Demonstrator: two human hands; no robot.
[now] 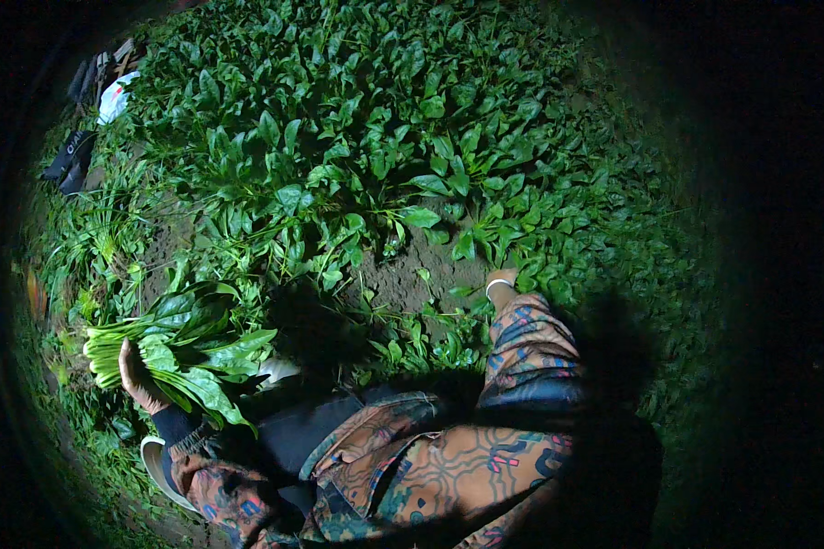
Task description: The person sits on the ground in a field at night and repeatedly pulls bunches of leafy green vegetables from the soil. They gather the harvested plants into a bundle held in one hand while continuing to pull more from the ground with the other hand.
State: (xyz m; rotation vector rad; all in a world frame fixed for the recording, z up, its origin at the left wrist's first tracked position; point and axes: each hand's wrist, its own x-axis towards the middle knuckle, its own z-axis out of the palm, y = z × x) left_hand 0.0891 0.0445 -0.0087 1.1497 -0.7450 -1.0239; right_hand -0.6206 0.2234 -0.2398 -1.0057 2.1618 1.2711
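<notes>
My left hand (137, 381) is closed around a bunch of spinach-like leafy greens (185, 343). Its pale cut stem ends point left and the broad leaves spread to the right. On the other side, my right hand (505, 276) reaches down into the growing greens (494, 233), a white band around its wrist. Leaves hide the fingers, so their grip does not show. Just left of that hand lies a patch of bare soil (412, 274) with a few small plants on it.
Dense rows of the same greens (384, 89) cover the ground ahead. At the far left lie a dark object with lettering (72, 161) and a white plastic bag (115, 99). A pale curved rim (156, 466) shows beside my left sleeve. Darkness surrounds the lit area.
</notes>
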